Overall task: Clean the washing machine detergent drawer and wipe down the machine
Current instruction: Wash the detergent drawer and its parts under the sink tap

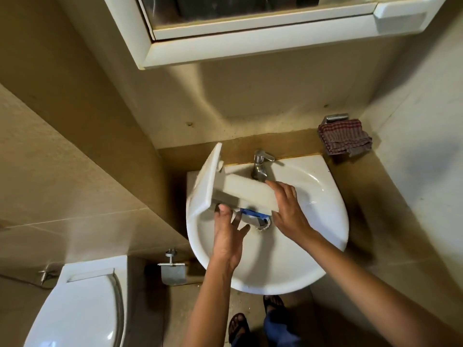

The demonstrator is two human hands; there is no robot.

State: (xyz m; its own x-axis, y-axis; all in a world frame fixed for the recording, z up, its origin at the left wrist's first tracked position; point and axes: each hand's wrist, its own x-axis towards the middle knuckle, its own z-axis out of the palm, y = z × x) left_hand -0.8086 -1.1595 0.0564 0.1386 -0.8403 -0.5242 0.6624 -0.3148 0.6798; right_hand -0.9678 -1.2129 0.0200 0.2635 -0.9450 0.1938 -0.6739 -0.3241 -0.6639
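- Over the sink (313,246), seen from the head camera, the detergent drawer (250,192) is held clear of the bowl, just in front of the tap (260,166).
- Its long axis runs left to right across the bowl. The wide white front panel (206,181) is at the left end, reaching past the sink's left rim, and the back end points right.
- The drawer is tipped so that a plain closed face looks up. A blue insert (253,215) shows along the near, lower side, so the compartments face down and towards the person; what is in them is hidden.
- The left grip (228,236) is spread open below the drawer, with the thumb tip against the near edge beside the front panel. The fingers are splayed loosely towards the underside, and I cannot tell whether they touch it.
- The right grip (288,209) has hold of the back end, with the fingers laid nearly straight over the top face and the thumb tucked on the near side.
- The bowl is white, and the drain (263,226) shows just beneath the blue insert.
- A checked cloth (344,137) hangs on the wall to the right of the sink, well apart from the drawer.
- A toilet (82,309) stands at lower left, with a metal paper holder (172,270) between it and the sink.
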